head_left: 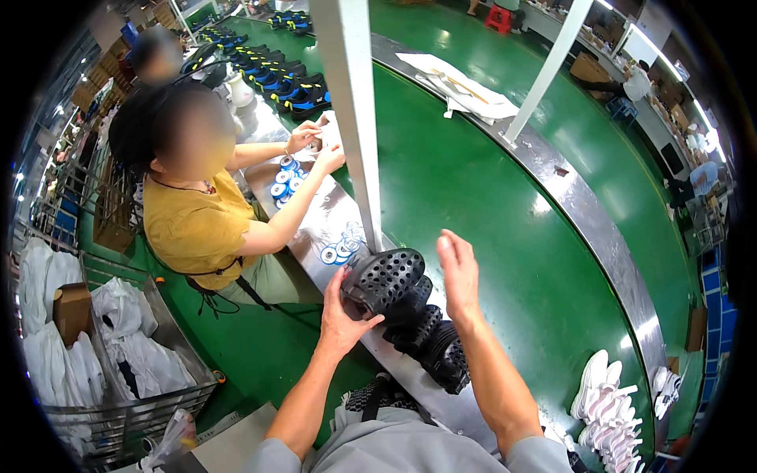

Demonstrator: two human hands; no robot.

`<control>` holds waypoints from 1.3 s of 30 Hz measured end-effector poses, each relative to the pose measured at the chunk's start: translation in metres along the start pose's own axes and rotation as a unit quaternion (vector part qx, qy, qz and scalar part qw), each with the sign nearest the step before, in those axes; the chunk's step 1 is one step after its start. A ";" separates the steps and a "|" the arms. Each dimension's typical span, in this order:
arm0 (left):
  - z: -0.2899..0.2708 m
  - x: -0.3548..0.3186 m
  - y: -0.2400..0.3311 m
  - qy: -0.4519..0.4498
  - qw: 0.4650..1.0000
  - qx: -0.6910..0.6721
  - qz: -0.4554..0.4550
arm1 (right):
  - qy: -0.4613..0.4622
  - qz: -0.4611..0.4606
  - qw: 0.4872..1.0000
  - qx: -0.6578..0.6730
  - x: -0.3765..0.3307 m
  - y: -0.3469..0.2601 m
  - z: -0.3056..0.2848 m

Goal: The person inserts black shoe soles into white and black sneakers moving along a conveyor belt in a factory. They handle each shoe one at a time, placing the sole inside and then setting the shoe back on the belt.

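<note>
My left hand grips a black clog with many round holes, its fingers and thumb around the near left end. To the right of the clog, my right hand is raised with nothing in it, fingers stretched out and close together. Several more black clogs stand in a row on the metal bench, under and behind the held one. Blue-and-white round labels lie on the bench beyond my left hand.
A white post rises just past the clog. At left a co-worker in a yellow top handles something pale, near blue-and-white rolls. Blue-black shoes line the far bench. White shoes stand lower right; a metal cart holds white bags.
</note>
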State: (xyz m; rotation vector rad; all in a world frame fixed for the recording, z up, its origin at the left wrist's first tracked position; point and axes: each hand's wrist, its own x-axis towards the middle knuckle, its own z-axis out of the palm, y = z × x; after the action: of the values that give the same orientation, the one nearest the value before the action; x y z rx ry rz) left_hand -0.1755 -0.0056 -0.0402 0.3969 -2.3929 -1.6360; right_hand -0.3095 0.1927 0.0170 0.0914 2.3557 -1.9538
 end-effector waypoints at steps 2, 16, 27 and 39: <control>0.001 -0.006 0.004 0.004 0.997 0.035 0.061 | -0.045 -0.152 0.978 -0.135 -0.027 -0.008 0.004; 0.017 -0.007 0.009 0.030 0.998 0.052 0.035 | 0.140 0.151 0.923 -0.326 -0.157 0.093 -0.123; -0.012 -0.012 0.025 -0.025 0.991 0.102 0.089 | 0.156 0.199 0.935 -0.249 -0.167 0.095 -0.085; 0.053 -0.094 0.197 -0.305 0.914 -0.057 0.261 | 0.370 0.149 0.887 -0.233 -0.267 0.111 -0.224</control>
State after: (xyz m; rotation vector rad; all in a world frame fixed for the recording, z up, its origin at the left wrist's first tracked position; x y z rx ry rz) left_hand -0.1240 0.1408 0.1219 -0.8294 -2.4456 -1.7787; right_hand -0.0379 0.4350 -0.0240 1.2755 2.9209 -1.2857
